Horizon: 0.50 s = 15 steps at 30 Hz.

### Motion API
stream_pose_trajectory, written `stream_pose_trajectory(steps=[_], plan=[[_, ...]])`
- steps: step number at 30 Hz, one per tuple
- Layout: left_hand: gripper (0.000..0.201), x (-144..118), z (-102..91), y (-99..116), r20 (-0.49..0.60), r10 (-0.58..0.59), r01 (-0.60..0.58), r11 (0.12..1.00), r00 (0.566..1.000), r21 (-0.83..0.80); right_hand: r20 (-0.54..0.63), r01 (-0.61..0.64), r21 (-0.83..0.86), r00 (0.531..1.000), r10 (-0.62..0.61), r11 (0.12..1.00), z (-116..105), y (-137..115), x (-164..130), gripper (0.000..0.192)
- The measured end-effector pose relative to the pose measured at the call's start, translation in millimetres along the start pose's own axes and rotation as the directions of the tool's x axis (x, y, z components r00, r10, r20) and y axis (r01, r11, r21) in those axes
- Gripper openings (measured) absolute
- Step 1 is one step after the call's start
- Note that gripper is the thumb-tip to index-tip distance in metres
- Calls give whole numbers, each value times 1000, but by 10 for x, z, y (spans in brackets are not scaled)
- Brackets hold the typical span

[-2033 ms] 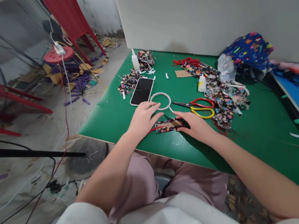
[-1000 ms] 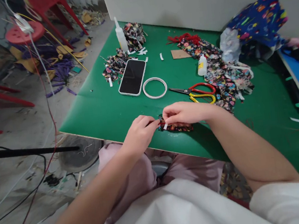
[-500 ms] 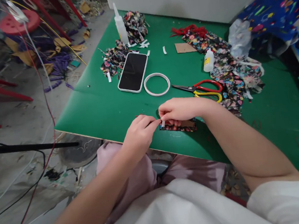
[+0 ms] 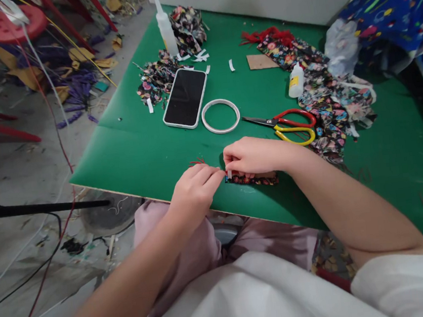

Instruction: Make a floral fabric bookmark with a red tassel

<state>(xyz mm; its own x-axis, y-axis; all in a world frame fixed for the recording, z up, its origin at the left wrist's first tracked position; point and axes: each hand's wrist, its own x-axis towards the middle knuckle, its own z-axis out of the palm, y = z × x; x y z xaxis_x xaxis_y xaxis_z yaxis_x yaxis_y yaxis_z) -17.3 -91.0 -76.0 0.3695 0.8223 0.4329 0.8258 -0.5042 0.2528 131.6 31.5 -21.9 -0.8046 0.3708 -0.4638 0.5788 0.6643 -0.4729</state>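
At the near edge of the table, a small black floral fabric piece (image 4: 254, 179) lies flat with a brown card-like surface on it, partly under my right hand. My right hand (image 4: 251, 155) is closed, thumb and forefinger pinched at a short white strip (image 4: 229, 174) on the left end of the fabric. My left hand (image 4: 196, 186) is closed beside it, its fingertips meeting that same end. Red threads (image 4: 197, 161) stick out behind the left fingers, and a bit of red shows at their tips. The fingers hide most of the threads.
Beyond my hands lie a white tape roll (image 4: 221, 116), a phone (image 4: 185, 99) and scissors (image 4: 294, 126). A tall glue bottle (image 4: 167, 31) and a small bottle (image 4: 296, 81) stand among floral fabric heaps (image 4: 324, 110). A brown card (image 4: 261, 61) lies near red threads.
Red threads now show more clearly behind my left hand, which has shifted slightly left. My right hand stays at the white strip. The whole view has shifted slightly.
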Motion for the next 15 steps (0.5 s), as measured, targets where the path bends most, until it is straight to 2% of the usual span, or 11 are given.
stream_pose_trajectory(steps=[9, 15], plan=[[19, -24, -32, 17, 2, 33, -33, 995, 999, 89, -35, -10, 20, 999, 10, 1000, 19, -22, -44, 19], [22, -63, -79, 42, 50, 25, -31, 993, 998, 114, -54, -5, 36, 999, 7, 999, 40, 3, -36, 19]])
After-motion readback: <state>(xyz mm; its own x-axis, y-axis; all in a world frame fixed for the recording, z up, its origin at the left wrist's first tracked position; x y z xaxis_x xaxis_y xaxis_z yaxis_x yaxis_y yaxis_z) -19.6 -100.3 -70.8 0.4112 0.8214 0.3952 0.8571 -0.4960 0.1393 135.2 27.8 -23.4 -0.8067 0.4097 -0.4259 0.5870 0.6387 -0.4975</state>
